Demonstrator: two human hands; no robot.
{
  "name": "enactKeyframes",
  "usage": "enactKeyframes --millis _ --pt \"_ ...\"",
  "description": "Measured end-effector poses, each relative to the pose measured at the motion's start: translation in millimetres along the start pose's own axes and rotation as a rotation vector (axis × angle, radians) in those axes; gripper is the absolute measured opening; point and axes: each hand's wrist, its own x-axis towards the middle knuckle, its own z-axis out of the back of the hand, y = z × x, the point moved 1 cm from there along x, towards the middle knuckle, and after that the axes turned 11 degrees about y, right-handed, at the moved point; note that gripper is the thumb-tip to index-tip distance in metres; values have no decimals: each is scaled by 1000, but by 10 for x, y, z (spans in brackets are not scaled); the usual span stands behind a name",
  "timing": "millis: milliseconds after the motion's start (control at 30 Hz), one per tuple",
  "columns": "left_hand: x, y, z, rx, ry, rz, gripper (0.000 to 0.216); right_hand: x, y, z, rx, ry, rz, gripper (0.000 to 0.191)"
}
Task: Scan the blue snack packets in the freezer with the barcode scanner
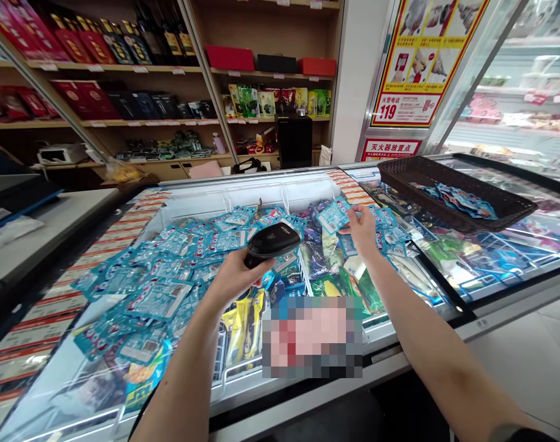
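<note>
My left hand (240, 274) is wrapped round the handle of a black barcode scanner (274, 240), its head pointing right. Between the thumb and fingers of my right hand (362, 228) is the edge of a small blue snack packet (333, 215), printed side up with a barcode on it. Both hands are above the glass top of a chest freezer (243, 371). Many similar blue packets (162, 299) lie in a loose heap on the glass to the left. A smaller pile of blue packets (392, 230) lies just beyond my right hand.
A dark woven basket (415, 169) with several blue packets (464, 199) stands at the back right. Orange-and-white price labels (45, 310) run along the freezer's left side. Shelves with bottles and boxes (141, 104) rise behind. A patch at the lower middle is pixelated.
</note>
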Motion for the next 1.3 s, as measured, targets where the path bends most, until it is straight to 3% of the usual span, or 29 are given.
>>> enactKeyframes --millis 200,333,533,667,767,833,1033,1167,1233,1300 --pt "32 138 64 -40 -106 -4 34 107 36 485 -385 -311 34 28" --pt "31 148 91 -54 -127 13 35 109 72 680 -639 -439 -49 27" --pt "41 187 114 -51 -156 5 36 55 22 681 -899 -477 -160 33" --pt "48 215 117 -64 -179 3 36 -14 114 579 -1034 -478 -41 31" --pt "38 196 119 -72 -191 6 36 -69 231 436 -1041 -368 144 27" --pt "29 179 119 -68 -188 12 36 -114 283 284 -990 -223 250 28" --pt "23 167 114 -54 -182 4 36 -380 317 -357 -774 416 516 33" --pt "27 165 110 -61 -191 -9 36 -567 328 -630 -764 803 707 42" --pt "26 161 110 -62 -193 -7 36 -601 319 -674 -810 906 760 44" --pt "23 157 112 -60 -198 0 36 -592 303 -671 -846 922 762 37"
